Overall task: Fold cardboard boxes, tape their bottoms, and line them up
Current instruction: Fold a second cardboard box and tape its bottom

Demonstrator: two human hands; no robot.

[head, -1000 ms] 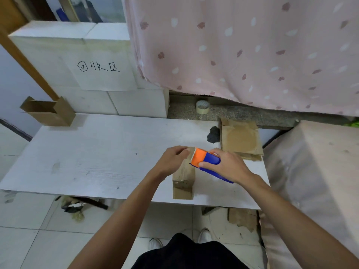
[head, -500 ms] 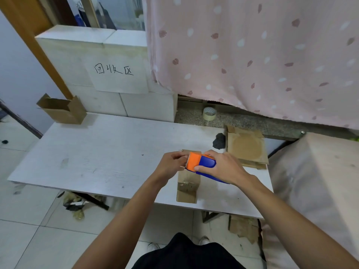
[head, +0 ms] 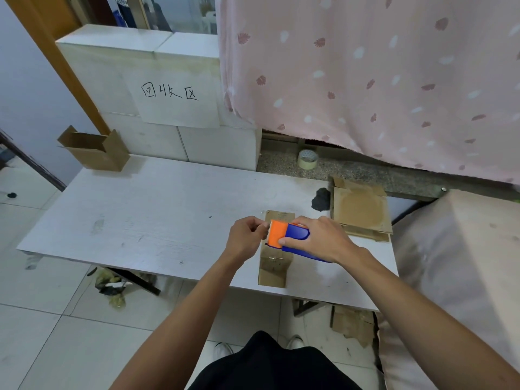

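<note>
Right hand (head: 318, 237): fingers and thumb wrap the blue body of the tape dispenser (head: 284, 235), orange head pointing to frame left. Firm grasp, thumb on the near side.

Left hand (head: 244, 237): fingers curled, thumb and forefinger pinching a clear strip (head: 265, 224) at the dispenser's toothed edge. The strip shows only as a faint glint.

Both hands sit just above the small cardboard box (head: 274, 266). It stands near the front edge of the white table (head: 140, 220), right of frame centre, a closed flap face up. Its far end shows beyond the dispenser.

Surface: scuffed white board. An open cardboard box (head: 95, 150) stands at its far left corner. A flat cardboard stack (head: 360, 209) lies at the far right, with a black lump (head: 320, 199) just beside it.

Room: white blocks (head: 118, 60) behind the table carry a handwritten paper sign (head: 174, 102). A pink patterned curtain (head: 365, 80) fills the upper right above a speckled stone ledge (head: 365, 175), where a tape roll (head: 308, 159) stands. The tiled floor (head: 42, 333) is below, with cardboard scraps (head: 351, 325) under the table's right end.

Versus 1.0 s ago: the left hand then lay over the box top; it is now at the toothed edge. The small box is in the same spot. The background has shifted right in the frame.
</note>
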